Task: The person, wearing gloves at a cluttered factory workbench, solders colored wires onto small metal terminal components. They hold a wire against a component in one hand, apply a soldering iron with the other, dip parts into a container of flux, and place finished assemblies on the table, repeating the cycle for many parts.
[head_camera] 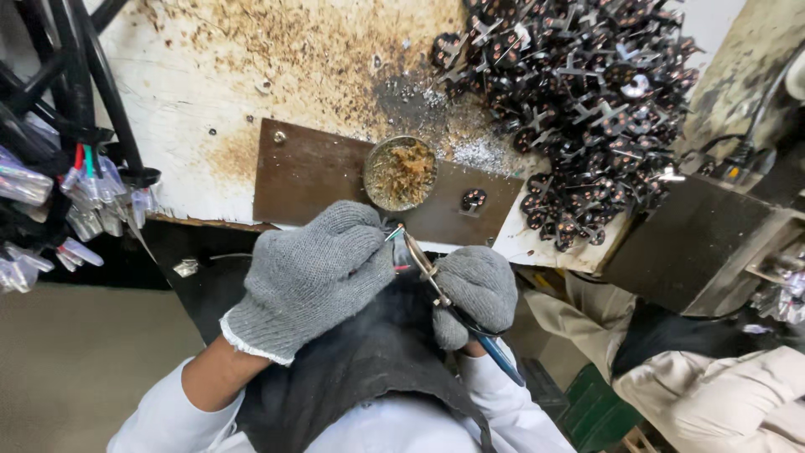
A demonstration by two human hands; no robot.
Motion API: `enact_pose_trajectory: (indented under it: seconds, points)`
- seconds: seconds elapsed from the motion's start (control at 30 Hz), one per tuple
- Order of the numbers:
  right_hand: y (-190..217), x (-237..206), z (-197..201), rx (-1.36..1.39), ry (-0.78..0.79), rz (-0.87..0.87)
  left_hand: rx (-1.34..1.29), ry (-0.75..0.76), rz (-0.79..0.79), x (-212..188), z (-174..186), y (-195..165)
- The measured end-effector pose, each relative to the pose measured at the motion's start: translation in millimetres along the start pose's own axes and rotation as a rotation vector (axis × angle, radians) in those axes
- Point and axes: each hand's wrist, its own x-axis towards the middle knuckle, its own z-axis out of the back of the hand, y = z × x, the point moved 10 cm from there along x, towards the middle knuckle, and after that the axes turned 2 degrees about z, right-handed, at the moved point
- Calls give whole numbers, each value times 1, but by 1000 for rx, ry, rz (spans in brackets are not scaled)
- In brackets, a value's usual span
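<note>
The right hand (478, 294), in a grey knitted glove, is curled into a fist around a soldering iron (453, 306). Its blue handle sticks out below the fist toward the person's body, and the metal shaft runs up and left to a tip that sits between the two hands. The left hand (312, 277), gloved the same way, is bunched with its fingers pressed together, pinching thin coloured wires (396, 235) whose ends poke out just beside the iron's tip; what else it may grip is hidden by the glove. Both hands are close together, nearly touching, over a dark apron (360, 361) at the front edge of the desk (210, 92).

Just beyond the hands a small round tin (401, 174) stands on a brown plate (310, 172) fixed to the desk. The tin is filled with a tangled, brownish-gold wad, dull and crusted around the rim. Right of it on the same plate lies one small dark round part (474, 200).

The desk top is white, heavily speckled with brown stains and grey metallic crumbs near the tin. At its far right corner a large heap of small dark parts (587, 109) with coppery centres and thin metal legs spills toward the edge. At the left edge hang bundles of cables (75, 193) with clear-sleeved ends and red and green cores.
</note>
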Motion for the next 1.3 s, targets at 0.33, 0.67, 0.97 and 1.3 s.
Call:
enact_pose_trajectory:
  seconds: [0.33, 0.67, 0.97, 1.3]
  points:
    - [-1, -10, -9, -30, 161, 95, 45, -148, -40, -5, 5, -7]
    - [-17, -11, 5, 30, 5, -105, 58, -178, -14, 0, 5, -9]
    - [-14, -14, 3, 26, 9, -126, 70, -116, 17, 0, -4, -2]
    - [-16, -3, 11, -10, -75, -151, 48, -77, -10, 1, -2, -8]
